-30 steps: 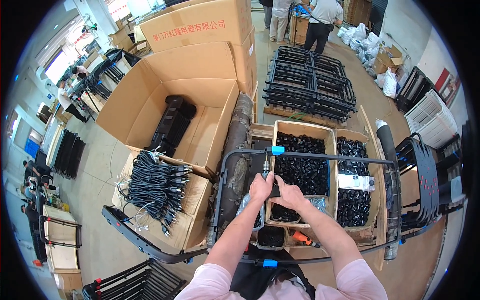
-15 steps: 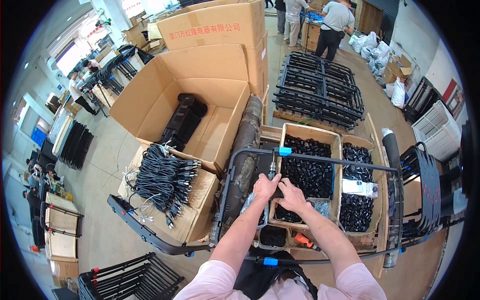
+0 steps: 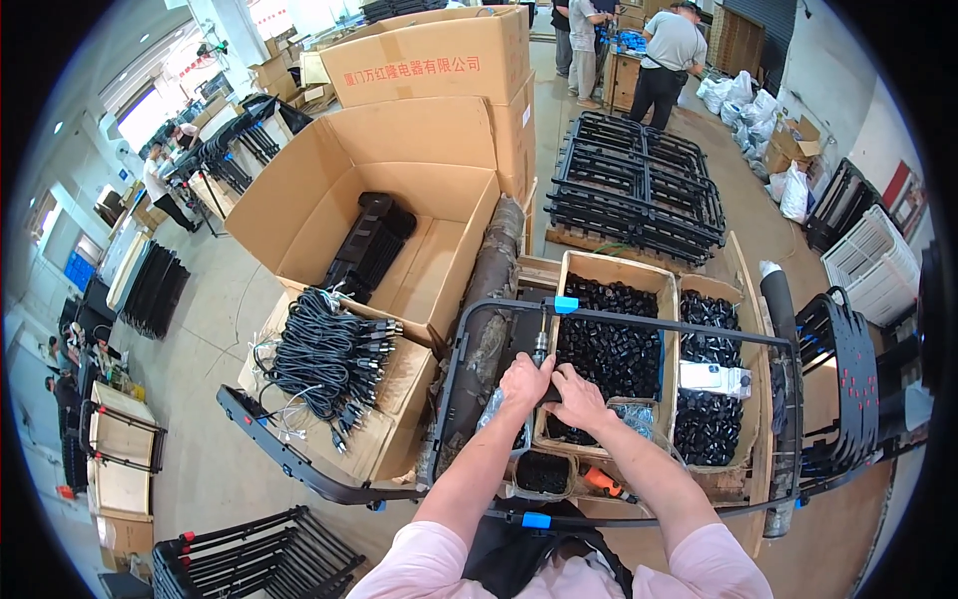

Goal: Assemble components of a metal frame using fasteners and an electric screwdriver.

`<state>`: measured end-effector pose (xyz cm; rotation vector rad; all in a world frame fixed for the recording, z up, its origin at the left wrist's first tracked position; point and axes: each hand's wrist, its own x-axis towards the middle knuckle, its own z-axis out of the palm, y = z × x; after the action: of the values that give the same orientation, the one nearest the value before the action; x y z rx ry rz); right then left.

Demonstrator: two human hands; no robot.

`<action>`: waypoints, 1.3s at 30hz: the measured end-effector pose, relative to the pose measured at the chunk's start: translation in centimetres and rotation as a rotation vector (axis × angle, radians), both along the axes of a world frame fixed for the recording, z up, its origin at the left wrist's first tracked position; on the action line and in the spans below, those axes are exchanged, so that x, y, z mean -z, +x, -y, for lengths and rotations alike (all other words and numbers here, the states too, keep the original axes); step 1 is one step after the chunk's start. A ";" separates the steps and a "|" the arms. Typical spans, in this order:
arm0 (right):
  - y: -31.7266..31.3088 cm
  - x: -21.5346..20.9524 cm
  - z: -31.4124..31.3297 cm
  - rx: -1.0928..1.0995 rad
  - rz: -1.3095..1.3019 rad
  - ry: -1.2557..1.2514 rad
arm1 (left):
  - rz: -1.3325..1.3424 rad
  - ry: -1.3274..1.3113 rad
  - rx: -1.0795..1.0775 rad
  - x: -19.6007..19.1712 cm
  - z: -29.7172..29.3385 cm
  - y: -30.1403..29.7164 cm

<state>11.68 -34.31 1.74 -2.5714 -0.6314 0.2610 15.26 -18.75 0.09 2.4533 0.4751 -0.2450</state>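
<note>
A black tubular frame [image 3: 649,320] lies across the work area in front of me, with a blue clip [image 3: 566,305] on its far bar and another blue piece [image 3: 536,520] on its near bar. My left hand [image 3: 525,383] is closed around the body of a power driver [image 3: 542,345]. My right hand [image 3: 579,396] grips the same tool at its dark rear part, close beside the left. The tool's bit points away from me, up to the far bar just left of the blue clip. Whether the bit touches a screw is too small to tell.
Under the frame stand bins of small black parts [image 3: 609,344], with a white box [image 3: 715,378] on one heap. An orange-handled tool [image 3: 603,480] lies near me. Left are bundled black cables [image 3: 329,364] and an open carton [image 3: 439,270]. Stacked black frames [image 3: 639,190] and several people stand farther off.
Both hands stay on the driver in nearly the same spot at the far bar. The whole view has shifted slightly; a person in the background has leaned.
</note>
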 end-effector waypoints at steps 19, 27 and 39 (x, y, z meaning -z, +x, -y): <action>-0.2 -0.8 4.1 0.083 -0.002 -0.046 | 0.137 0.009 0.047 0.8 4.3 -0.8; -0.2 0.1 4.3 0.083 0.012 -0.020 | 0.112 0.021 0.069 0.6 4.4 -0.3; 0.8 1.5 4.7 0.106 0.056 0.060 | 0.091 0.028 0.063 -0.3 4.6 1.0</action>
<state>12.52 -39.05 0.28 -2.5520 -0.5122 0.1333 16.25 -23.39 0.34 2.4973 0.3645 -0.1527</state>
